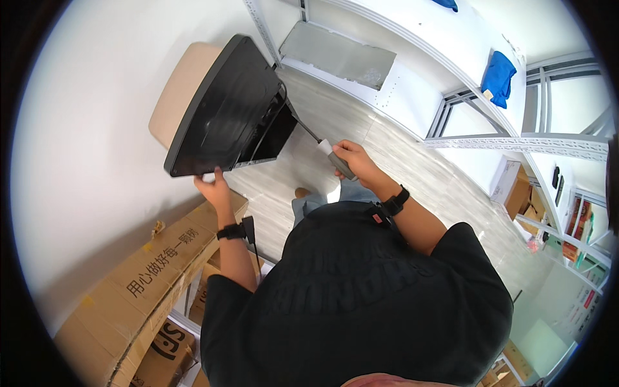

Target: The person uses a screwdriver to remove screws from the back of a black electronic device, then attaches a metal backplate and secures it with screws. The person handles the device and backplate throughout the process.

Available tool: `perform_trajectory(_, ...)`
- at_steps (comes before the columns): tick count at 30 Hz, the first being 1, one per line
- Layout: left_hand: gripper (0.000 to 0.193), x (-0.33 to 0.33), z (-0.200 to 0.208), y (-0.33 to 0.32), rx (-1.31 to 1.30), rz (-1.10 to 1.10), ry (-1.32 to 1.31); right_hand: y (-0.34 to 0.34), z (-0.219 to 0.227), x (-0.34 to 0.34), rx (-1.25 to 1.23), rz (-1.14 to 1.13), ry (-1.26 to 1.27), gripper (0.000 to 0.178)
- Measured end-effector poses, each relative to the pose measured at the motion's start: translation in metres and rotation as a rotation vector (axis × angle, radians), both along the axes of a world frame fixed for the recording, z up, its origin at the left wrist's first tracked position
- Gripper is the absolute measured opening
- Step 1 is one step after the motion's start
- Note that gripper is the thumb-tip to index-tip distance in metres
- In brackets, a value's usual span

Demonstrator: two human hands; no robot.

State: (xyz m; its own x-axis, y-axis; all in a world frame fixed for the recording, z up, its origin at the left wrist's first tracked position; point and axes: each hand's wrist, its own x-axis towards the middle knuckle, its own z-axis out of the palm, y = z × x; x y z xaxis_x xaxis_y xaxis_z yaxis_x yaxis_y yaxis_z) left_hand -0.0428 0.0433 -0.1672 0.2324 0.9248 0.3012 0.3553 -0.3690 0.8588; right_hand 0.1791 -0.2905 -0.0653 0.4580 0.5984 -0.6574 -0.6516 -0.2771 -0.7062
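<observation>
A large black moulded panel [222, 116], with a beige padded-looking piece [177, 93] along its far side, stands tilted by the white wall. My left hand [215, 187] is closed on the panel's near lower edge, the thumb on the dark face and the other fingers partly hidden behind. My right hand [356, 162] is wrapped round a grey-and-white handle [342, 166]. From the handle's white end a thin dark rod or cable [308, 131] runs up to the panel's right side. Below the panel is a dark boxy part [274, 134]; how it joins the panel I cannot make out.
A long cardboard box [145, 274] lies at the left along the wall, with more boxes [164, 351] beneath. White metal shelving [412, 97] lines the far and right sides. A blue cloth item [499, 79] rests on one shelf. Grey plank flooring [412, 174] lies between.
</observation>
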Motion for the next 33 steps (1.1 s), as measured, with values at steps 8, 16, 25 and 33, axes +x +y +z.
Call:
perform_trajectory(8,0.014,0.130,0.066,-0.102,-0.841,-0.507,0.330,-0.067,0.008,0.109,0.112,-0.123,-0.032,0.024)
perform_trajectory(16,0.017,0.391,0.120,-0.218,-0.615,-0.996,0.141,-0.147,0.035,0.179,0.175,-0.347,-0.098,0.025)
perform_trajectory(25,0.026,0.562,0.118,-0.288,0.146,-1.068,0.223,-0.210,0.042,0.184,0.139,-0.670,-0.186,0.028)
perform_trajectory(33,0.010,0.584,0.119,-0.301,0.269,-1.035,0.354,-0.208,0.047,0.200,0.092,-0.729,-0.214,0.028)
